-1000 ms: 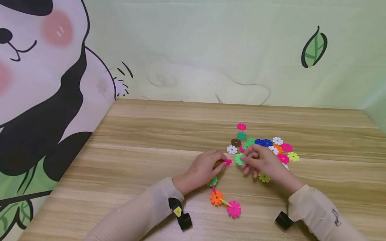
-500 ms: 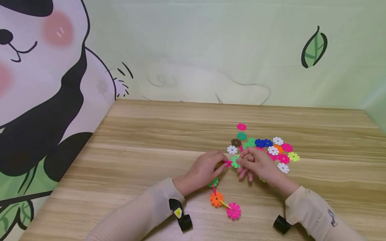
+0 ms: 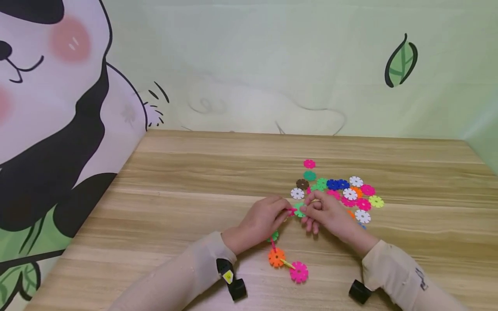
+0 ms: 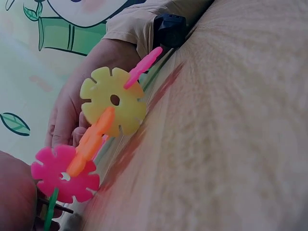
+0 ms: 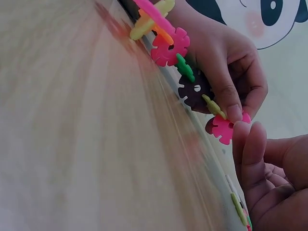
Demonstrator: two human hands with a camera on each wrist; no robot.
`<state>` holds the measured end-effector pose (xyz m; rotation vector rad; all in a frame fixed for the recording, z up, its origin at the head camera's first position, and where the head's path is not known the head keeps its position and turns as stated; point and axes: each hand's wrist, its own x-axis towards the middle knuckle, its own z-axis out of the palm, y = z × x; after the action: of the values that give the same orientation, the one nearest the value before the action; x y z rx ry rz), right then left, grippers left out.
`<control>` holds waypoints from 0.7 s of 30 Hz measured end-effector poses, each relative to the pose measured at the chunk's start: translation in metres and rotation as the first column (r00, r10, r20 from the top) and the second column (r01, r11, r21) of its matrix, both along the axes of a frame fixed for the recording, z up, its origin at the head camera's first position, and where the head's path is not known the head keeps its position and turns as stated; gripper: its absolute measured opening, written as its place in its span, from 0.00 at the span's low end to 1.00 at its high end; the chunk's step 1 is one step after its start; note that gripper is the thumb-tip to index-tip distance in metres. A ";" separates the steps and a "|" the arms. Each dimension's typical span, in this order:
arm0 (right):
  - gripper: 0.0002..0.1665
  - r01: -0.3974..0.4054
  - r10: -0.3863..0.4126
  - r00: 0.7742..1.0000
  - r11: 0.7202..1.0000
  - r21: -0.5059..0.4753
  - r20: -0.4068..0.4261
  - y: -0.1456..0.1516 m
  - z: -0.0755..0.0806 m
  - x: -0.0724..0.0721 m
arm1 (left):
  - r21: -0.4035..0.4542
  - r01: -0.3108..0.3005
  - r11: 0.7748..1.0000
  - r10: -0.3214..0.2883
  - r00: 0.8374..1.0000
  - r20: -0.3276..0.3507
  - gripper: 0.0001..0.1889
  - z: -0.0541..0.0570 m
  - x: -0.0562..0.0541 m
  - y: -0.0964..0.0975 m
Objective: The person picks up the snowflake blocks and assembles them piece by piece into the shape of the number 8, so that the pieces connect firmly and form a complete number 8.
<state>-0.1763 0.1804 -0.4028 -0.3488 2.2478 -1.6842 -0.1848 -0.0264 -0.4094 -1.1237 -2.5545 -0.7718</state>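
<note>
My left hand (image 3: 264, 220) pinches a pink notched disc (image 5: 222, 132) between thumb and fingers. That disc ends a chain of slotted plastic discs: a yellow disc (image 5: 214, 107), a brown disc (image 5: 195, 91) and a green disc (image 5: 185, 68) follow it. Towards me the chain runs on through an orange disc (image 3: 276, 257) to a pink end disc (image 3: 299, 272). My right hand (image 3: 330, 216) pinches a light green disc (image 3: 299, 210) right beside the held pink one. Fingers hide whether the two discs interlock. In the left wrist view, a yellow disc (image 4: 113, 101) hangs in the chain.
Loose discs lie in a cluster behind and right of my right hand, among them white (image 3: 362, 216), blue (image 3: 333, 184) and yellow-green (image 3: 376, 201) ones. A lone pink disc (image 3: 309, 164) lies farther back on the wooden table (image 3: 202, 164). A printed wall stands behind.
My right hand has moved left, bringing the light green disc up to the pink disc in my left hand. The left hand stays nearly in place.
</note>
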 end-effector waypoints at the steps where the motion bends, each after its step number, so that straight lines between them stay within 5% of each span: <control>1: 0.13 0.004 -0.004 1.000 1.000 0.003 -0.004 0.000 0.000 0.000 | 0.001 -0.004 1.000 0.004 1.000 0.015 0.03 0.000 0.000 0.000; 12: 0.15 0.046 -0.040 0.996 0.996 0.076 -0.074 -0.001 0.004 0.000 | -0.045 -0.030 0.999 0.039 0.979 0.200 0.20 0.007 -0.003 0.006; 21: 0.16 0.051 -0.034 0.994 0.985 0.162 -0.102 -0.001 0.006 0.000 | -0.031 -0.053 0.998 0.060 0.955 0.290 0.17 0.013 -0.003 0.010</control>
<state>-0.1761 0.1791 -0.3969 -0.3538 2.4629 -1.5187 -0.1880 -0.0164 -0.3966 -1.0032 -2.8278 -0.9588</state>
